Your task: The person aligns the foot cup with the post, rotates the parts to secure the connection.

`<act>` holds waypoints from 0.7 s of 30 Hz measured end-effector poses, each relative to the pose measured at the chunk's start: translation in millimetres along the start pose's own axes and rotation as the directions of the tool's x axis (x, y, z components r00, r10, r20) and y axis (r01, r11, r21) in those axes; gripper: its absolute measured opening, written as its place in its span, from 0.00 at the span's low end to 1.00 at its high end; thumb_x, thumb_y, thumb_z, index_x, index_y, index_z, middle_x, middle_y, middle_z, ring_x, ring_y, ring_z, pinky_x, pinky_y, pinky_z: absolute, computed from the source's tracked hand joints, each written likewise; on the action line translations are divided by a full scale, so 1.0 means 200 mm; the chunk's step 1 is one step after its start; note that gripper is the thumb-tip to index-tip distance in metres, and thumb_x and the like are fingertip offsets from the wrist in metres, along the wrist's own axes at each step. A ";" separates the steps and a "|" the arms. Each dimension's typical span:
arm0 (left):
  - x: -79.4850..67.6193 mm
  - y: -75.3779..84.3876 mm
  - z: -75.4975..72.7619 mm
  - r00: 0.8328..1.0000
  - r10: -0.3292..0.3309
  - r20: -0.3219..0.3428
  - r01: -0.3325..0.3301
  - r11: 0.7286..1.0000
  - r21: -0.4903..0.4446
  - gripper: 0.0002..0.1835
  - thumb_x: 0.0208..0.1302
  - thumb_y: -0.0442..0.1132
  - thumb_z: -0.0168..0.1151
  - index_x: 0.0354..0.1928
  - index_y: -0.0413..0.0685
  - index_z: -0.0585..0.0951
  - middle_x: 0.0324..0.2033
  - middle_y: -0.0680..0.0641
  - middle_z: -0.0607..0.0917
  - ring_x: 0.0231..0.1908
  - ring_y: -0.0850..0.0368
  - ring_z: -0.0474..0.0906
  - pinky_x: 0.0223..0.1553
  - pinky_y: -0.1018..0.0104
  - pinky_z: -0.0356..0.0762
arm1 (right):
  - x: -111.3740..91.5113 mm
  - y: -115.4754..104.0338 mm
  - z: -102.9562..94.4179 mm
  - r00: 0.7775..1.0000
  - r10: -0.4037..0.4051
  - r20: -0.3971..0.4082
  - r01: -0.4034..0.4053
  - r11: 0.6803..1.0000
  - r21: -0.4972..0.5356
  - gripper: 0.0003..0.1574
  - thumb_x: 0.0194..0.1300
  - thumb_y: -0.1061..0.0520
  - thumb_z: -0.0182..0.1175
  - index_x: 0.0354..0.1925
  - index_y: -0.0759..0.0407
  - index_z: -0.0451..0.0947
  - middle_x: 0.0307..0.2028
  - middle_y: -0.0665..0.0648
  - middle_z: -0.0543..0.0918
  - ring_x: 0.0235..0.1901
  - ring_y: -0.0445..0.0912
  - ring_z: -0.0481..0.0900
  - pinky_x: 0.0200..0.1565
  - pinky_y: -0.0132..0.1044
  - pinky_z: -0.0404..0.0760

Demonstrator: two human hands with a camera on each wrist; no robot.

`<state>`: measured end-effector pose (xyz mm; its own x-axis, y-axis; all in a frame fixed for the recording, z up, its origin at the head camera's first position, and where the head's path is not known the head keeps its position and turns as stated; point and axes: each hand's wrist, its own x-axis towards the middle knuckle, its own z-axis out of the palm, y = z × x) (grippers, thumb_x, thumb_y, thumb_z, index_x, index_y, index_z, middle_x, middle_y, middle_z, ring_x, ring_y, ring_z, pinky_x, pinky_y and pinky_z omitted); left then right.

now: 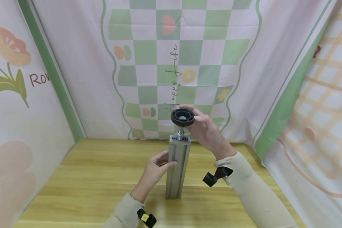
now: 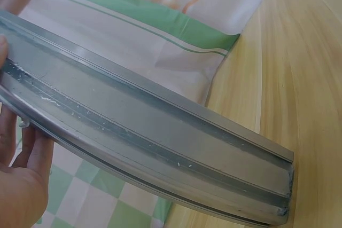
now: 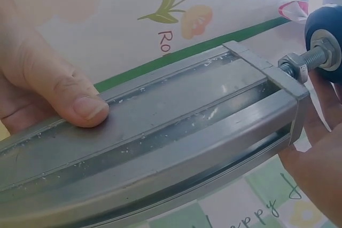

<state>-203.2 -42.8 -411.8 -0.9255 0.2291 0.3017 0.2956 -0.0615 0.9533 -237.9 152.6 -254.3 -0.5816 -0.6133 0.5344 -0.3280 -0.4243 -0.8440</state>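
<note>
An aluminium extrusion profile (image 1: 175,174) stands upright on the wooden table, with grooves down its faces. My left hand (image 1: 153,172) grips its side around mid-height, the thumb (image 3: 80,102) lying across the front face. On the top end plate (image 3: 259,70), a threaded stud (image 3: 315,57) with a hex nut (image 3: 294,68) carries a round black levelling foot (image 1: 175,121). My right hand (image 1: 207,134) holds the foot's rim, thumb side at the right and fingers behind it. Small pale shavings dot the grooves in both wrist views.
The wooden tabletop (image 1: 94,177) spreads around the profile. A checkered curtain (image 1: 145,53) hangs behind it, with printed cloth (image 1: 14,126) on the left and a plaid cloth (image 1: 325,126) on the right. Black camera mounts (image 1: 216,175) sit on both sleeves.
</note>
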 end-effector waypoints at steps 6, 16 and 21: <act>0.00 0.00 0.00 1.000 -0.010 0.000 0.010 1.000 0.009 0.24 0.62 0.47 0.73 0.60 0.53 0.82 0.47 0.49 0.87 0.50 0.53 0.82 0.55 0.58 0.79 | -0.01 0.01 0.00 0.994 -0.025 -0.105 0.021 0.999 -0.043 0.23 0.67 0.56 0.45 0.60 0.52 0.68 0.60 0.56 0.74 0.58 0.49 0.73 0.65 0.43 0.65; -0.01 0.00 0.00 1.000 -0.014 -0.007 0.014 1.000 0.012 0.25 0.61 0.49 0.73 0.60 0.56 0.82 0.47 0.51 0.87 0.50 0.54 0.82 0.56 0.57 0.79 | -0.02 0.00 0.06 0.970 -0.085 -0.227 0.040 0.980 -0.197 0.23 0.60 0.61 0.54 0.53 0.56 0.62 0.54 0.57 0.69 0.55 0.47 0.72 0.58 0.35 0.74; 0.00 0.00 0.00 1.000 -0.002 -0.002 0.002 1.000 0.008 0.25 0.61 0.49 0.73 0.60 0.56 0.82 0.47 0.51 0.87 0.50 0.53 0.82 0.55 0.58 0.79 | -0.02 0.00 0.06 0.964 -0.106 -0.243 0.047 0.971 -0.234 0.29 0.60 0.60 0.62 0.57 0.54 0.63 0.50 0.57 0.72 0.50 0.45 0.73 0.51 0.31 0.77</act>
<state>-202.7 -42.7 -412.6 -0.9266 0.2272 0.2998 0.2956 -0.0528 0.9538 -226.4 146.6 -255.0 -0.7073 -0.3844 0.5932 -0.5202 -0.2852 -0.8050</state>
